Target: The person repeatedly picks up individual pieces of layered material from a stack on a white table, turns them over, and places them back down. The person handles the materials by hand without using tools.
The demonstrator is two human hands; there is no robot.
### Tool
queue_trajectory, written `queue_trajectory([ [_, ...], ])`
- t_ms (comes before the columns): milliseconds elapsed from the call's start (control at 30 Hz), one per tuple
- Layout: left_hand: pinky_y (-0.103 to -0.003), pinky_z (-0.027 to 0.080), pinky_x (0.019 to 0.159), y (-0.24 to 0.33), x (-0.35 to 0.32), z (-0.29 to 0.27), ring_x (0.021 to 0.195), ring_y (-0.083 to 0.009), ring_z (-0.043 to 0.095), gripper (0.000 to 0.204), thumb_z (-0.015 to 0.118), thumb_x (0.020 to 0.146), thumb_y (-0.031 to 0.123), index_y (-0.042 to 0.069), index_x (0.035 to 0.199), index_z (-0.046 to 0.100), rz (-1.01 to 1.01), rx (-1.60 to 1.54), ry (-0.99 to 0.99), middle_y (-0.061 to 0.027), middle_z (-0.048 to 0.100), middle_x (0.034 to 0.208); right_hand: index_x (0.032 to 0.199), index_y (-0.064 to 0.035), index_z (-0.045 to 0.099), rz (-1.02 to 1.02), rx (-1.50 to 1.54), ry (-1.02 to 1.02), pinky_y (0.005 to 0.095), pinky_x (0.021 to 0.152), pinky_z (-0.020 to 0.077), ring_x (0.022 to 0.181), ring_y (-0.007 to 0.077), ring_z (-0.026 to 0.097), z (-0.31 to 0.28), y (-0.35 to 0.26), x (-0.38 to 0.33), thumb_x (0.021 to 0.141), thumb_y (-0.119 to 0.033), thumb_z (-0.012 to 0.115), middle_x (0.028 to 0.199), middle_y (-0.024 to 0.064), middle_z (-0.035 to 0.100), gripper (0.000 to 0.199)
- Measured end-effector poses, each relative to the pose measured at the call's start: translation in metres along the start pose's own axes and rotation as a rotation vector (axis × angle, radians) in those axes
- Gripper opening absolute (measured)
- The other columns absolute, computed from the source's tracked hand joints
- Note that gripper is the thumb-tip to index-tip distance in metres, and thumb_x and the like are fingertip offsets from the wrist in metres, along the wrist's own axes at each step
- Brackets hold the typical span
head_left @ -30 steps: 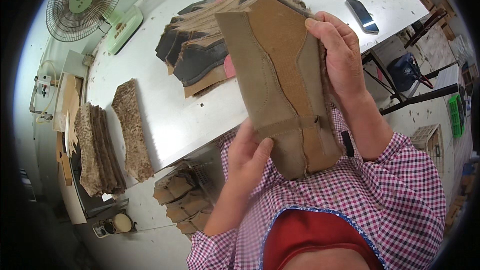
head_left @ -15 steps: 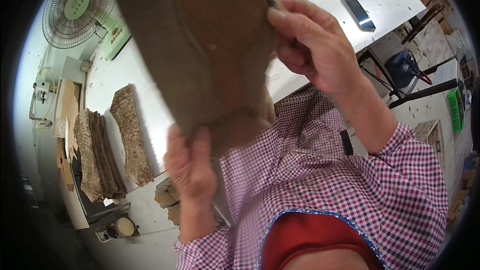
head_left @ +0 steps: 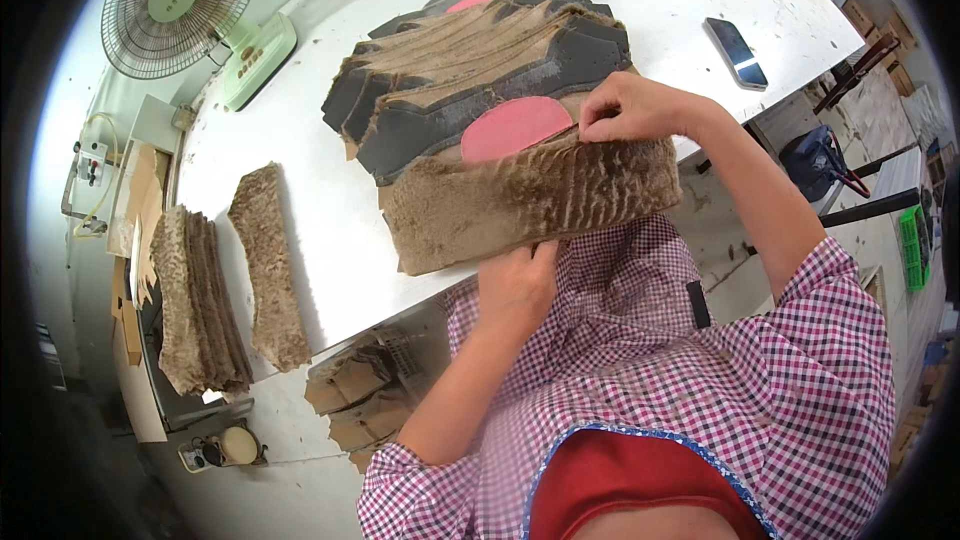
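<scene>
I hold a stack of brown fuzzy fabric pieces over the near edge of the white table, fuzzy side toward me. My left hand grips the stack's lower edge. My right hand pinches its upper right corner. Behind it on the table lies a fanned pile of dark and tan cut pieces with a pink oval piece showing on top.
A strip of fuzzy fabric and a stack of similar strips lie at the table's left. A green fan stands at the far left, a phone at the right. Cardboard patterns sit under the table.
The stack was upright with its plain tan back toward me, then lifted close to the camera. Now it is turned sideways, fuzzy side showing, lowered at the table edge.
</scene>
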State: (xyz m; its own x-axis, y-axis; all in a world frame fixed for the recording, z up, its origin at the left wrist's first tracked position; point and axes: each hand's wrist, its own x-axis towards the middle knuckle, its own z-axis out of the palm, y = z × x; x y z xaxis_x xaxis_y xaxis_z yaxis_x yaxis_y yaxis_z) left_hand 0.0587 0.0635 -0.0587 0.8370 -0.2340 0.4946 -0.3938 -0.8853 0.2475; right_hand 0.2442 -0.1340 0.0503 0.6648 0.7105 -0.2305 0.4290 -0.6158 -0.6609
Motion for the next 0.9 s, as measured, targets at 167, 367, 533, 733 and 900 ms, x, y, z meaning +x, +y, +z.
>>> queue_trajectory([
  [167, -0.043, 0.051, 0.061, 0.007, 0.013, 0.014, 0.075, -0.0326, 0.063, 0.024, 0.066, 0.081, 0.013, 0.006, 0.104, 0.064, -0.026, -0.093, -0.019, -0.0141, 0.063, 0.084, 0.115, -0.0022, 0.062, -0.177, -0.446, 0.102, 0.0417, 0.091, 0.0477, 0.101, 0.0314, 0.060, 0.060, -0.045, 0.003, 0.088, -0.014, 0.055, 0.109, 0.0149, 0.065, 0.031],
  [367, -0.041, 0.050, 0.081, 0.001, -0.023, -0.030, 0.091, -0.0304, 0.063, 0.032, 0.062, 0.089, 0.018, 0.001, 0.116, 0.060, -0.321, -0.368, -0.024, -0.0174, 0.065, 0.099, 0.121, -0.0032, 0.059, -0.403, -0.504, 0.378, 0.0399, 0.101, 0.0353, 0.119, 0.0258, 0.050, 0.106, -0.030, -0.006, 0.089, -0.013, 0.051, 0.123, 0.0103, 0.059, 0.034],
  [533, -0.035, 0.050, 0.085, -0.047, -0.002, -0.086, 0.097, -0.0213, 0.062, 0.036, 0.044, 0.101, 0.023, -0.007, 0.119, 0.054, -1.022, -1.514, 0.413, -0.0145, 0.058, 0.120, 0.129, -0.0043, 0.055, -0.403, -0.456, 0.325, 0.0415, 0.107, 0.0281, 0.131, 0.0270, 0.041, 0.114, -0.023, -0.016, 0.094, -0.019, 0.050, 0.138, 0.0103, 0.051, 0.038],
  [733, -0.028, 0.042, 0.060, -0.108, 0.004, -0.076, 0.063, -0.0083, 0.047, 0.017, 0.069, 0.087, 0.013, 0.000, 0.082, 0.061, -1.025, -0.865, 0.085, -0.0002, 0.059, 0.074, 0.132, -0.0038, 0.053, -0.374, -0.387, 0.301, 0.0423, 0.112, 0.0233, 0.137, 0.0277, 0.035, 0.119, -0.022, -0.016, 0.096, -0.024, 0.050, 0.141, 0.0097, 0.049, 0.041],
  [900, -0.027, 0.041, 0.058, -0.129, -0.015, -0.070, 0.062, -0.0074, 0.044, 0.013, 0.069, 0.086, 0.012, 0.002, 0.081, 0.061, -0.710, -0.243, 0.138, 0.0003, 0.056, 0.070, 0.134, -0.0050, 0.052, -0.338, -0.360, 0.266, 0.0432, 0.113, 0.0221, 0.138, 0.0278, 0.034, 0.117, -0.028, -0.016, 0.095, -0.028, 0.053, 0.143, 0.0091, 0.048, 0.045],
])
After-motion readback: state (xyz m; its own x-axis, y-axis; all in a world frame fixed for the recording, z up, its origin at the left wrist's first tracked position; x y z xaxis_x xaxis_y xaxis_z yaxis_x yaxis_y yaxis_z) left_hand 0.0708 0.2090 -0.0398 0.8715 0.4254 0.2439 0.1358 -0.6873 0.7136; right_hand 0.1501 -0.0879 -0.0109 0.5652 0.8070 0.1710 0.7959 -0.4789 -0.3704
